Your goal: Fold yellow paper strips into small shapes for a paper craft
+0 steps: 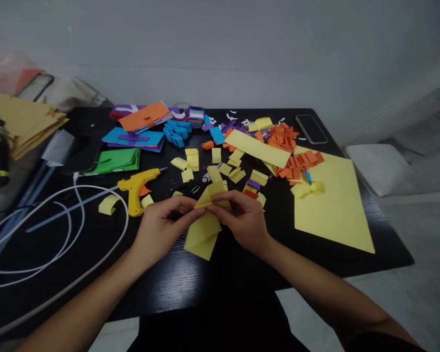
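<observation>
Centrally, both hands meet over the near part of the black counter [95, 274] and share one folded yellow paper [204, 233]. Left hand [161, 227]: fingers closed on the paper's left edge, thumb and fingertips pinching near a crease. Right hand [246, 222]: fingers likewise closed on the paper, from the right, its thumb close to the left thumb. The paper is raised, with its lower end hanging below the fingers. Beyond the hands, small folded yellow pieces [192, 159] lie scattered, with scissors [206, 178] among them, partly covered. Nearest to the left hand, a yellow glue gun [135, 189] lies on its side, nozzle pointing right; a white cable [126, 222] loops over the counter to its left. Farther back on the left: a green folded paper [117, 160], a blue paper stack [134, 139] and an orange paper stack [145, 117]; folded blue pieces [177, 133] sit just beside them. Right of centre, a yellow strip [258, 148] lies at an angle near a heap of orange folded pieces [283, 137]. On the right, a large yellow sheet [332, 210] lies flat, partly under orange pieces; a phone [311, 129] rests near the far right corner.
</observation>
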The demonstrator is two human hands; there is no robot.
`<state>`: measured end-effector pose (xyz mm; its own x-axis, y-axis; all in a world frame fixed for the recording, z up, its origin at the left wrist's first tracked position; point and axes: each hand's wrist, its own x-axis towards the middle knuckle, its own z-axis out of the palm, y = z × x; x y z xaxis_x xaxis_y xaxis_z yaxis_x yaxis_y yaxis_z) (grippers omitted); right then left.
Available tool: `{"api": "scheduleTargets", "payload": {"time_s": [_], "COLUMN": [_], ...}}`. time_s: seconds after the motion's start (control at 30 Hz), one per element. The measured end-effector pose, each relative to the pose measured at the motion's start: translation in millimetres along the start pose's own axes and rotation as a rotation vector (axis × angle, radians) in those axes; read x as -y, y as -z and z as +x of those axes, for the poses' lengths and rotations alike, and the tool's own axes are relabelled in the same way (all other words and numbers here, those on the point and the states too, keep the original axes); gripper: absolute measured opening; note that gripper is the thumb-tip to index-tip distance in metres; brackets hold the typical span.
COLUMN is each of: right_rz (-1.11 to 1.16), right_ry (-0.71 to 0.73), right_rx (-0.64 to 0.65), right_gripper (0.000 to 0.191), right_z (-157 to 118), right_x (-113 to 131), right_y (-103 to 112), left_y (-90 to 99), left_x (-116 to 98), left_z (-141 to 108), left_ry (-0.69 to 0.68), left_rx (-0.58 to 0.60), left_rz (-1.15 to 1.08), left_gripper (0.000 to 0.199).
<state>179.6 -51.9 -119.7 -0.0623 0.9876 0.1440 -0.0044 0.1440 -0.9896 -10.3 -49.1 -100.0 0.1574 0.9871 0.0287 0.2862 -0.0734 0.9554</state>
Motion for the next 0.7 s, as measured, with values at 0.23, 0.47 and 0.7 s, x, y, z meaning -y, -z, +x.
{"api": "scheduleTargets", "payload": {"time_s": [0.23, 0.47, 0.7], "right_rz": [0.002, -0.036, -0.065], "right_ry": [-0.019, 0.027, 0.030], "right_rx": [-0.041, -0.068, -0.057], "right_gripper": [0.014, 0.012, 0.012], "right_z": [-1.2, -1.8, -1.9], "right_x": [-0.1, 2.6, 0.2], "right_y": [-1.3, -2.1, -1.3], "left_y": [-0.3, 1.0, 0.1], "left_x": [-1.4, 1.6, -0.3], "left_z": [-2.3, -3.6, -1.3], "left_ry": [-0.014, -0.006, -0.013], "left_rx": [-0.032, -0.031, -0.029], "left_rz": [0.080, 0.103, 0.117], "left_gripper": [0.015, 0.016, 0.016]}}
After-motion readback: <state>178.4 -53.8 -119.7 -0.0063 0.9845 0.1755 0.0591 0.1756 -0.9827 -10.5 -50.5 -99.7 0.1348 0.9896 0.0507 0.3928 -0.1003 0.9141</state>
